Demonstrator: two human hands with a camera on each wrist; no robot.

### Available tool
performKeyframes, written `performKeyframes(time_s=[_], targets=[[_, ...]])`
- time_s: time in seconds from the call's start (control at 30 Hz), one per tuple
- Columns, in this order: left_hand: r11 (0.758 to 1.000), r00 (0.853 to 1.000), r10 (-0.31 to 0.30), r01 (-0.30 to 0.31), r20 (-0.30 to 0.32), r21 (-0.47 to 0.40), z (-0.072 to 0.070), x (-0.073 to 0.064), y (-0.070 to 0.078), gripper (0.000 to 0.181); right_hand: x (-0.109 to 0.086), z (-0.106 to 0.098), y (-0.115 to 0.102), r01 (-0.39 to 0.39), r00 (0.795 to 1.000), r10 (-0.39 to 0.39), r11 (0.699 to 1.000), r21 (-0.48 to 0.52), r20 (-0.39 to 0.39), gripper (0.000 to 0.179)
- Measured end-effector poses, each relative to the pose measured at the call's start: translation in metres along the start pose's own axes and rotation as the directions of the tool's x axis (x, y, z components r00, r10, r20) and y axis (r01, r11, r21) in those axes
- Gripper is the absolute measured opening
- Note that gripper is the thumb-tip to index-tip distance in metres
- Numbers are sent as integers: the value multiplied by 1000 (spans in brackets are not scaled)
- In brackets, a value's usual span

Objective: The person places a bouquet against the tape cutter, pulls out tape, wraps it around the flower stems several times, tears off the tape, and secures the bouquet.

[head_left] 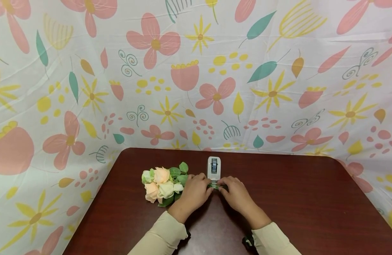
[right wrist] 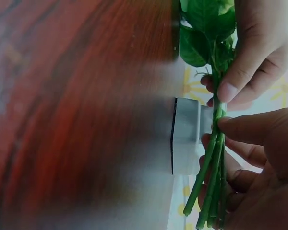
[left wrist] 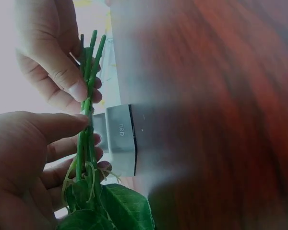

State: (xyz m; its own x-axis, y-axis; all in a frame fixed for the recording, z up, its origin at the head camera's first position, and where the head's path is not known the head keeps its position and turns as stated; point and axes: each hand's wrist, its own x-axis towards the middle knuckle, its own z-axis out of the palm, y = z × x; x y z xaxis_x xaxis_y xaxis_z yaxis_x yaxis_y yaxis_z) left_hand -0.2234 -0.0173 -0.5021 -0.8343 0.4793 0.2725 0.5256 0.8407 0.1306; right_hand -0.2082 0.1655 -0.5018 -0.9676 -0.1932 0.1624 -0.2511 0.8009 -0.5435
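Observation:
A bunch of artificial roses (head_left: 165,189), peach and cream with green leaves, points its blooms to the left. My left hand (head_left: 196,187) pinches the green stems (left wrist: 89,158) between thumb and fingers, just below the leaves. Close beside it, my right hand (head_left: 235,193) pinches the same stems nearer their cut ends (right wrist: 201,223). Right behind the stems stands a white tape dispenser (head_left: 214,168) with a roll of clear tape (head_left: 214,165). A shiny strip shows around the stems between the two thumbs.
The dark red-brown wooden table (head_left: 295,198) carries the flowers and the dispenser. A white cloth (head_left: 189,78) with printed flowers and leaves hangs behind the table and along its left side.

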Motion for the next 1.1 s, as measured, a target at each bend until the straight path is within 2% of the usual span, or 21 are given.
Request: performKeyframes(time_s=[0.13,0.43,0.7,0.9,1.1], targets=[[1000,1000,8,-8,-5,0,1,-1,0,21,-1,1,0,1,1000,-1,1000,12,-1,13],[1000,1000,-4,4,13,-14,5,-2,-2,22,-1,1,-2,-48,997,44,997,58,56,12],[997,998,-26,30,48,-77,8,-1,-4,20,0,7,-1,-135,990,126,979,155,66,38],[993,998,-42,47,45,-105,13,1,-6,20,9,14,-4,-158,986,151,979,129,66,44],[986,996,-66,74,58,-146,15,2,-5,19,15,18,-7,-178,983,172,977,114,60,36]])
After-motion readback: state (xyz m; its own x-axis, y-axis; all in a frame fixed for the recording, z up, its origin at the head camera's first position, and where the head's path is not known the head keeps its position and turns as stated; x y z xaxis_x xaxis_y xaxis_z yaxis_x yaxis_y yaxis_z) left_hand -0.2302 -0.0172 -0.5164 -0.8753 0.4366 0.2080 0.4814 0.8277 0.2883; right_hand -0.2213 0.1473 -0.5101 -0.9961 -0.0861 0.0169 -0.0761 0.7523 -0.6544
